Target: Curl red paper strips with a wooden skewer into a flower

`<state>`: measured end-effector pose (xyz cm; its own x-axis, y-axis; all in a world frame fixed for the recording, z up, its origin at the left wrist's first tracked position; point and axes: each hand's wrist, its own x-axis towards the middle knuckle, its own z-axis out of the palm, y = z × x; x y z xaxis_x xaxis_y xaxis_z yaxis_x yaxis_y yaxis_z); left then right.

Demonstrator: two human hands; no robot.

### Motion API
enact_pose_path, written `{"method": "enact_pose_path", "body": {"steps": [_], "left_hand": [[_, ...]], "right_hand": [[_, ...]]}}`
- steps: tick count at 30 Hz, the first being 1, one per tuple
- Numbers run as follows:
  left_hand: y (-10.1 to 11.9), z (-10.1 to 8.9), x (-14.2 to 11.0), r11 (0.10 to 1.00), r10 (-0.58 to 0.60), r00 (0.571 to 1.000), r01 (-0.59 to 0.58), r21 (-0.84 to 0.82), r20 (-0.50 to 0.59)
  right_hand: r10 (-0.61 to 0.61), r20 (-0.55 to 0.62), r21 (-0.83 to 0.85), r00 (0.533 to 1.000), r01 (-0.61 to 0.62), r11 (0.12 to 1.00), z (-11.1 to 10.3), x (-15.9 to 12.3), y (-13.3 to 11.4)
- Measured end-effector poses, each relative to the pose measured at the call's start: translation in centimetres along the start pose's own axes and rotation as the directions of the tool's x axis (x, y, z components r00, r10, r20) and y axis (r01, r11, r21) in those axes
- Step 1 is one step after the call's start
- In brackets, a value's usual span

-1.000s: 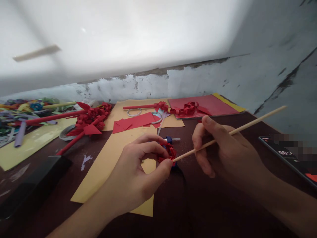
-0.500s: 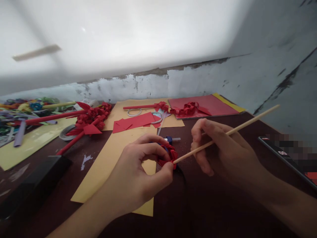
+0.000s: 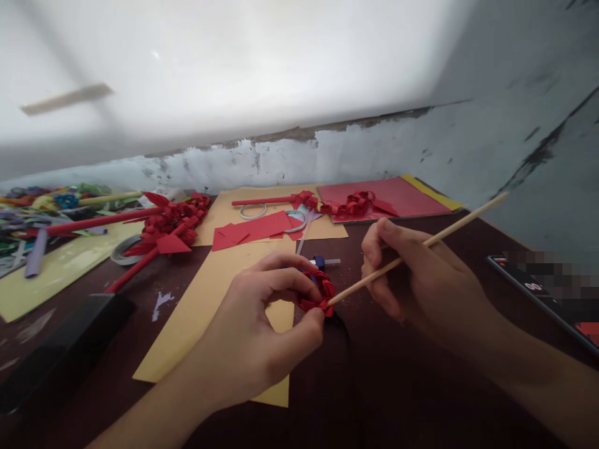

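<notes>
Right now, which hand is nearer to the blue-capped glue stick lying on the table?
Left. The left hand sits just in front of the glue stick, fingertips almost beside it; the right hand is farther off to its right, holding the wooden stick.

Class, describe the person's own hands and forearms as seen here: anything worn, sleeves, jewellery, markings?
Both the left hand and the right hand are bare: no gloves, rings, watch or bracelet show. The forearms are uncovered to the picture's edge, with no sleeves in view. No markings are visible.
</notes>
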<state>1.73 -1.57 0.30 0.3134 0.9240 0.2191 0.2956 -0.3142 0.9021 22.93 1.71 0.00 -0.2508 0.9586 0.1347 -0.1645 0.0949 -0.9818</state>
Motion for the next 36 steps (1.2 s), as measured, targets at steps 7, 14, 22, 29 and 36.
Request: {"method": "enact_pose_path", "body": {"steps": [7, 14, 22, 29, 36], "left_hand": [[0.09, -0.14, -0.01, 0.999, 0.002, 1.000, -0.002, 0.042, -0.004], [0.03, 0.02, 0.06, 1.000, 0.001, 1.000, -0.001, 0.019, 0.014], [-0.37, -0.40, -0.20, 0.999, 0.014, 1.000, -0.014, 0.047, 0.000], [-0.49, -0.23, -0.13, 0.998, 0.018, 1.000, -0.018, 0.052, 0.002], [-0.20, -0.12, -0.06, 1.000, -0.002, 1.000, 0.002, 0.029, 0.015]], "right_hand": [[0.014, 0.012, 0.014, 1.000, -0.014, 1.000, -0.06, 0.00, -0.09], [0.018, 0.013, 0.017, 1.000, -0.018, 1.000, -0.16, 0.00, 0.04], [0.004, -0.058, 0.071, 0.998, 0.000, 0.997, -0.10, 0.15, -0.49], [0.025, -0.073, 0.055, 0.997, -0.021, 0.998, -0.32, 0.18, -0.08], [0.030, -0.068, 0.044, 0.997, -0.027, 0.999, -0.36, 0.05, -0.07]]}}
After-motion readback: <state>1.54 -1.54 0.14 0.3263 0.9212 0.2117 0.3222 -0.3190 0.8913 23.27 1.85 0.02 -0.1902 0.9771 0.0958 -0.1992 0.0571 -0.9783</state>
